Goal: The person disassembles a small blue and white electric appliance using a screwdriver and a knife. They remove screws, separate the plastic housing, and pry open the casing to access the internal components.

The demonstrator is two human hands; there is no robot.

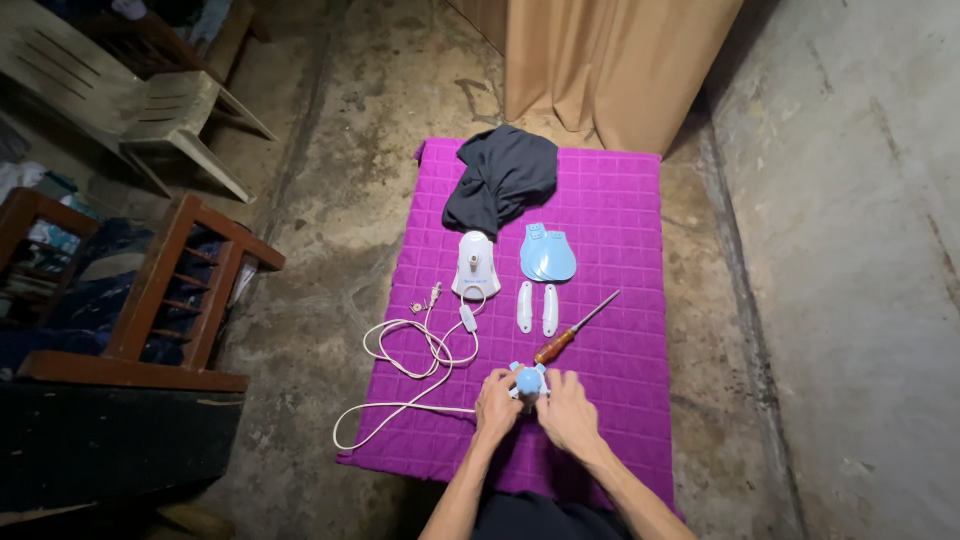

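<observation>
Both my hands meet on a small blue and white fan part (528, 381) at the near end of a purple quilted mat (620, 210). My left hand (497, 405) grips its left side and my right hand (566, 407) grips its right side. Just beyond them lies a screwdriver (573, 330) with a brown handle. Farther up the mat are two white oblong pieces (537, 308), a stack of light blue fan blades (547, 255) and a white motor housing (476, 265). A white power cord (412, 352) with an inline switch loops off the mat's left edge.
A dark cloth (502, 178) lies bunched at the mat's far end, before a tan curtain (610, 60). Wooden chair frames (175, 290) and a pale plastic chair (150, 110) stand to the left on the stained concrete floor. A concrete wall (850, 200) rises on the right.
</observation>
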